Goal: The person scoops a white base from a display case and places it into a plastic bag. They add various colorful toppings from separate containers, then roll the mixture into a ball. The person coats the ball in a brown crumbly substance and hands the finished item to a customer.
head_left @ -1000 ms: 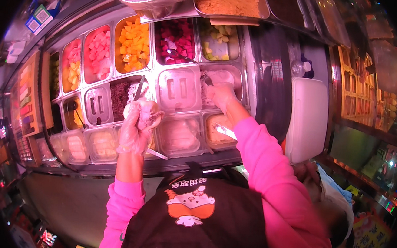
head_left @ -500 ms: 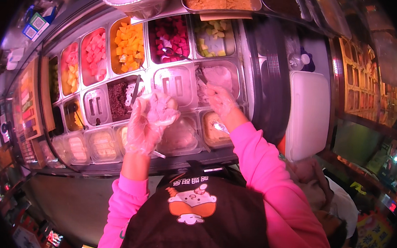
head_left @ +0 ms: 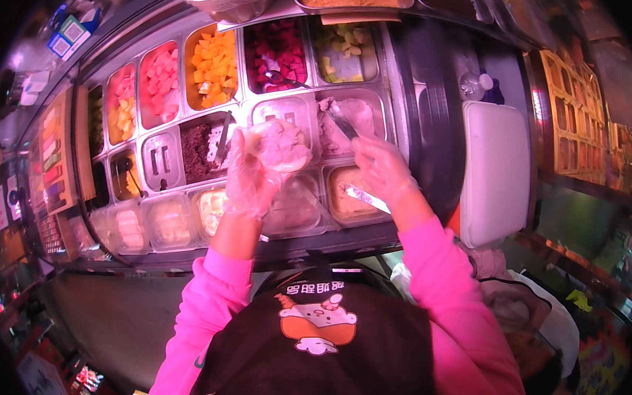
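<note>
My left hand (head_left: 252,183), in a clear plastic glove, is closed under a pale, soft round piece with lumpy paste on top (head_left: 283,144). It is held above the middle row of bins, over a lidded one. My gloved right hand (head_left: 385,170) grips a narrow dark-handled utensil (head_left: 343,122). The utensil's far end points into a metal bin of pale pinkish paste (head_left: 360,110); whether that end is a spoon or a blade I cannot tell. Below that hand sits a tub of beige paste (head_left: 343,208) with a shiny utensil (head_left: 366,197) in it.
Bins of pink cubes (head_left: 161,74), orange cubes (head_left: 212,63), dark red cubes (head_left: 286,55) and green cubes (head_left: 346,48) line the far row. A dark grain bin (head_left: 199,151) lies left. A white lidded box (head_left: 494,174) stands right. Another person (head_left: 522,310) is close by at lower right.
The view has shifted slightly. My left hand has moved right with the paste-topped piece, now turned flatter. My right hand has drawn nearer and to the right, with the utensil still over the paste.
</note>
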A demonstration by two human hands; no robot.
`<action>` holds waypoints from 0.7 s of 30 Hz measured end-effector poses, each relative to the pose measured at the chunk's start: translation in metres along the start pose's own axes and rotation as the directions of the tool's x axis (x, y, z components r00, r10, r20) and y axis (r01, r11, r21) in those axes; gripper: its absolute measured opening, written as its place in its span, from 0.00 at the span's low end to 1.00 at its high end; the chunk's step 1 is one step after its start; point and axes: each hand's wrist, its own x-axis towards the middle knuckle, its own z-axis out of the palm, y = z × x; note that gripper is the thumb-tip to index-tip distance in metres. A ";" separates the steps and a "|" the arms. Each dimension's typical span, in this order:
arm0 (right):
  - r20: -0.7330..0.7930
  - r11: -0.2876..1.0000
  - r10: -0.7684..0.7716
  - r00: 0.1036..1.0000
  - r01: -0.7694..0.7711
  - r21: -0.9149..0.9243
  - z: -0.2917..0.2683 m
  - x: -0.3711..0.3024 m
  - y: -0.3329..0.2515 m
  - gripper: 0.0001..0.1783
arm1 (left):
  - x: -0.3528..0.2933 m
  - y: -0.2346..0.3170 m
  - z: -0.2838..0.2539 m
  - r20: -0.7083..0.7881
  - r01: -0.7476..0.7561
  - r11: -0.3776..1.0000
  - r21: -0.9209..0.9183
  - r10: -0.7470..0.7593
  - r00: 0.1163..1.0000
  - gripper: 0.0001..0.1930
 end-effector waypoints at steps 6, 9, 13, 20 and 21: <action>0.303 0.963 -0.200 0.932 0.244 -0.117 0.037 -0.098 -0.004 0.21 | -0.009 -0.018 0.009 0.032 -0.105 0.932 0.347 0.099 0.995 0.40; 0.241 0.880 -0.254 0.937 0.327 -0.345 0.059 -0.112 0.009 0.25 | -0.020 -0.032 0.018 0.028 -0.121 0.892 0.435 0.121 0.992 0.32; 0.303 0.608 -0.383 0.873 0.485 -0.629 0.073 -0.117 0.024 0.24 | -0.026 -0.037 0.021 0.074 -0.268 0.778 0.568 0.276 0.958 0.15; 0.530 0.205 -0.541 0.653 0.714 -0.669 0.071 -0.126 0.033 0.26 | -0.043 -0.036 0.002 0.039 -0.352 0.783 0.513 0.388 0.921 0.15; 0.539 0.195 -0.565 0.624 0.736 -0.648 0.070 -0.127 0.034 0.27 | -0.045 -0.035 0.000 0.081 -0.362 0.793 0.491 0.372 0.925 0.16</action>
